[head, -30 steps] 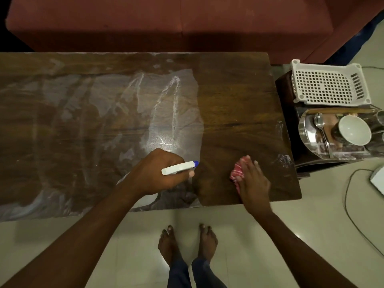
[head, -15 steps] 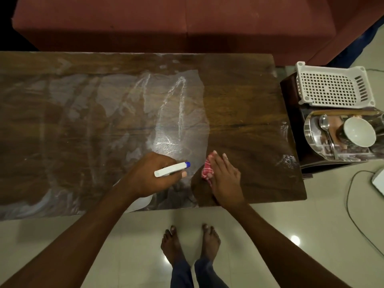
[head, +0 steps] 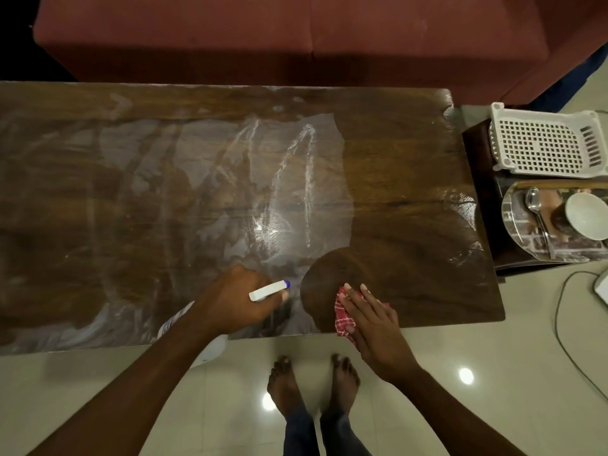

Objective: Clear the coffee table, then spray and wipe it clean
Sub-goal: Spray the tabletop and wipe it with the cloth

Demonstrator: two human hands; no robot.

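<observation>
Left hand: my left hand (head: 230, 301) is curled round the head of the spray bottle (head: 268, 290), above the near edge of the table (head: 411, 159).
Spray bottle: its white nozzle with a blue tip points right, toward the cloth; part of its pale body shows under my wrist, out past the table's near edge. I cannot tell whether it touches the table.
Right hand: my right hand (head: 371, 324) lies flat with straight fingers, pressing down on the cloth (head: 343, 319).
Cloth: red with a white check, bunched under my palm and fingers at the near edge of the table, just to the right of the nozzle and apart from it.
Table: dark wood, long, running left to right in front of me.
Film (head: 197, 179): a cloudy wet layer with white streaks covers the left and middle of the table.
Wiped part: the right end shows dark wood grain, with a rounded dark patch just ahead of the cloth cutting into the cloudy layer.
Sofa (head: 296, 37): reddish, along the far side of the table.
Side table (head: 480, 179): dark, against the right end of the table.
Basket (head: 546, 143): white, perforated, on the far part of the side table.
Tray (head: 526, 248): shiny, on the near part of it, holding a spoon (head: 536, 215) and a white cup (head: 585, 220).
Floor (head: 460, 416): pale glossy tiles; my bare feet (head: 309, 380) stand just short of the table.
Cable (head: 559, 324): dark, looping over the floor at the right.
</observation>
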